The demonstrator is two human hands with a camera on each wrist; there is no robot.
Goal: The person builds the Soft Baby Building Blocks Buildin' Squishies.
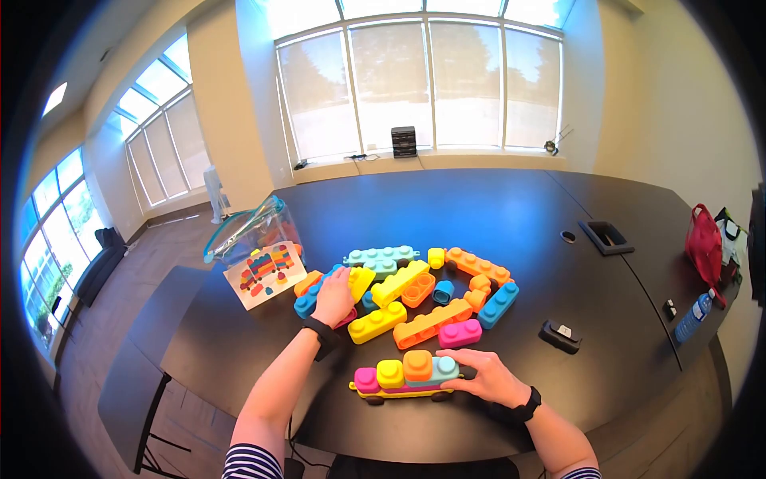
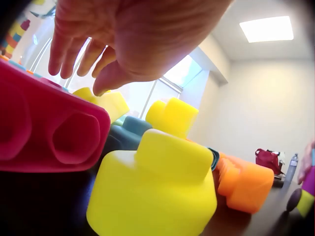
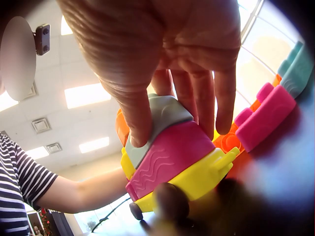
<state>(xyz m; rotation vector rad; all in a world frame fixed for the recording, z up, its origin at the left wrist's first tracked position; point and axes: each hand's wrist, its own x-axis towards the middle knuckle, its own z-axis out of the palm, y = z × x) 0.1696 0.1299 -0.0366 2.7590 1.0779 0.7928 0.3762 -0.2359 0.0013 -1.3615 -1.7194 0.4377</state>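
My right hand (image 1: 491,377) grips the right end of a toy block wagon (image 1: 405,389), with thumb and fingers on either side of its pale blue block (image 3: 170,110). A magenta layer (image 3: 170,152) lies under that block, on a yellow wheeled base (image 3: 206,172). Pink, yellow and orange blocks sit along the wagon's top. My left hand (image 1: 333,299) reaches over the left of the block pile, beside a yellow block (image 1: 361,281). Its fingers are extended in the left wrist view, with a pink block (image 2: 54,105) and a large yellow block (image 2: 152,191) below.
Several loose blocks, among them a long orange one (image 1: 431,323), spread behind the wagon. A picture card (image 1: 263,274) leans by a clear zip bag (image 1: 255,227) at left. Rightward lie a black case (image 1: 560,337), a water bottle (image 1: 692,318) and a red bag (image 1: 702,243).
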